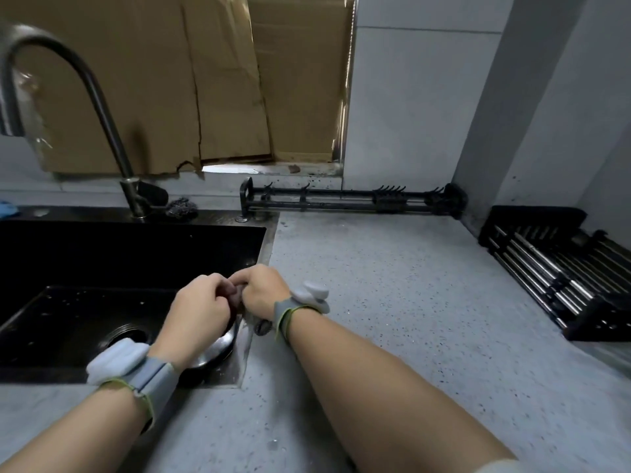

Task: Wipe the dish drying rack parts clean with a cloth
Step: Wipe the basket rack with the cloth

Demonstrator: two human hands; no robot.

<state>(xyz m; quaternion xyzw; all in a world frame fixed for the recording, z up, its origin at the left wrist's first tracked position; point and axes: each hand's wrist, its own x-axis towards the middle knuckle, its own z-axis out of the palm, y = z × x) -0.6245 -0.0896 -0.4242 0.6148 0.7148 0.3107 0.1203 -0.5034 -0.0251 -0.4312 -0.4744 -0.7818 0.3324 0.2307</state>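
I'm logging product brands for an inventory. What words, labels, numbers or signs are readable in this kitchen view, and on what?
None can be read.
Brown cardboard sheets behind the faucet: no print visible.
Grey wristbands on both wrists: no lettering shows.
Black metal dish drying rack: no label visible.

Head camera looks down, close over sink point(136, 254).

Left hand point(199, 307) and right hand point(261, 290) curled, touching, forearms extended, wrists banded

Two hands point(201, 302), two wristbands point(143, 377), one faucet point(102, 107), two black racks point(351, 199).
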